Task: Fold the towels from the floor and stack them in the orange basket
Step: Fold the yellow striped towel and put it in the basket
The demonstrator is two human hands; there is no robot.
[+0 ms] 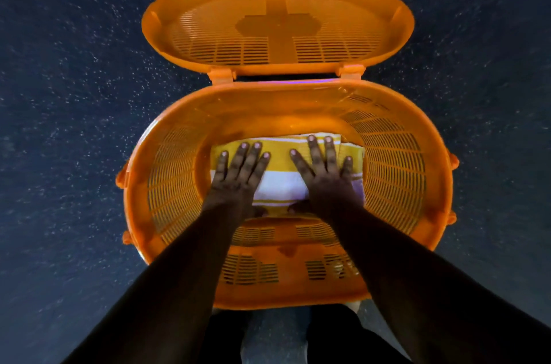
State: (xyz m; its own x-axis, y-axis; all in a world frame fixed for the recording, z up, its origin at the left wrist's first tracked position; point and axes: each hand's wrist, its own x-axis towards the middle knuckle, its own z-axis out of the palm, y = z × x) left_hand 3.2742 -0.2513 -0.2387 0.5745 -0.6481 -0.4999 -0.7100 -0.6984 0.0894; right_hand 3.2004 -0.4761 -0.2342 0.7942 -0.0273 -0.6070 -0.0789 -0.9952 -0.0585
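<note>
A folded towel [280, 184] with yellow and white stripes lies at the bottom of the orange basket [396, 172]. Both my arms reach down into the basket. My left hand [238, 175] lies flat on the towel's left half, fingers straight and spread. My right hand [325, 172] lies flat on its right half in the same way. Neither hand grips the cloth. The towel's near edge is partly hidden behind my wrists.
The basket's hinged lid [277, 23] stands open behind it, leaning away from me. The basket sits on a dark speckled floor [65, 125]. My legs in dark clothing [328, 334] show just below the basket's near rim.
</note>
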